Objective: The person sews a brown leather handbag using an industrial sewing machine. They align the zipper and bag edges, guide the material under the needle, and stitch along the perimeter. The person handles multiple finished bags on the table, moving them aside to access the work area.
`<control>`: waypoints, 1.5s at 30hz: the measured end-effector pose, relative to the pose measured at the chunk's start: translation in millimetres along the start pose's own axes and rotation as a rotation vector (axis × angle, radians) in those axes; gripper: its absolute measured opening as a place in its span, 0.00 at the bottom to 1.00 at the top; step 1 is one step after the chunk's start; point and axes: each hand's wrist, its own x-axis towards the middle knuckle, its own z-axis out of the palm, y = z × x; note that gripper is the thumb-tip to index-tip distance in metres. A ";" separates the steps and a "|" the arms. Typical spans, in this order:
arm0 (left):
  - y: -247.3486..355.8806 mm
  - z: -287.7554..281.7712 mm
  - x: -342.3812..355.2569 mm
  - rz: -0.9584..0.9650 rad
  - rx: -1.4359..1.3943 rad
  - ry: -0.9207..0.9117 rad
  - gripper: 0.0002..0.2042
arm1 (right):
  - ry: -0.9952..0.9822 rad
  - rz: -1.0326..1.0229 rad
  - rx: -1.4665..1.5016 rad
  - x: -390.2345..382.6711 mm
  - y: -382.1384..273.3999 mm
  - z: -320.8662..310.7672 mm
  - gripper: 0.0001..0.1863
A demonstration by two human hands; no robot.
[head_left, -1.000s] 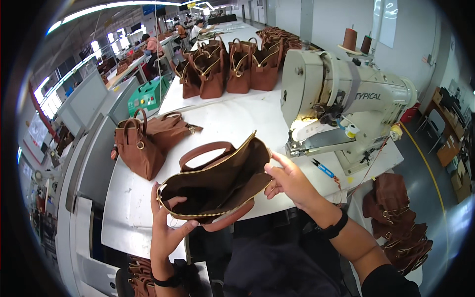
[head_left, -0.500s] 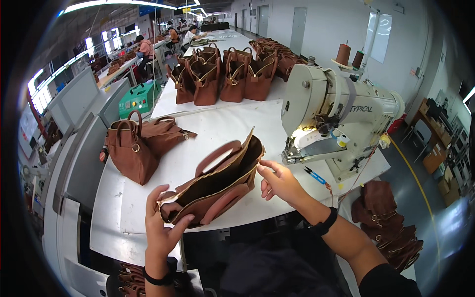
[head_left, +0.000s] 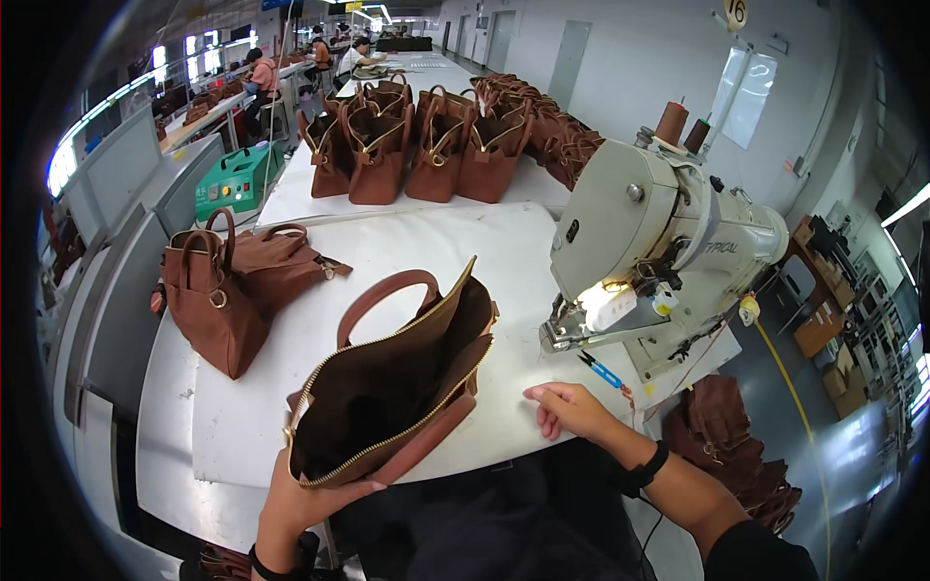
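A brown handbag [head_left: 387, 392] stands tilted near the table's front edge, its zipped top gaping wide and a dark lining showing. My left hand [head_left: 302, 499] grips it at the near left end, the thumb along the lower side and the other fingers mostly hidden behind the bag. One rounded handle [head_left: 386, 286] rises on the far side. To the right, apart from the bag, my right hand [head_left: 570, 409] hovers over or rests on the white table [head_left: 513, 378], fingers loosely curled with nothing visible in them. Blue thread snips [head_left: 603, 371] lie just beyond that hand.
A sewing machine [head_left: 668, 232] with its lamp lit stands at the right. Two brown bags [head_left: 218, 310] sit at the left, several more [head_left: 378, 169] farther back. Brown pieces [head_left: 722, 436] are piled at the lower right. A green box [head_left: 237, 184] stands beyond the left bags. People work far off.
My right hand has let go of the bag's far right end and moved slightly right and down. The bag's mouth has spread wider and its far handle stands up. My view has shifted.
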 end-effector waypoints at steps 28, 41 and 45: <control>-41.9 68.3 386.7 0.035 0.426 0.202 0.15 | 0.049 -0.037 0.183 -12.5 4.0 -1.7 0.14; -36.2 108.8 554.9 -0.114 0.294 0.267 0.18 | 0.056 -0.027 0.226 -20.7 9.0 -5.7 0.15; -51.1 94.6 590.9 -0.067 0.339 0.290 0.17 | 0.067 -0.021 0.262 -21.7 12.1 -6.1 0.14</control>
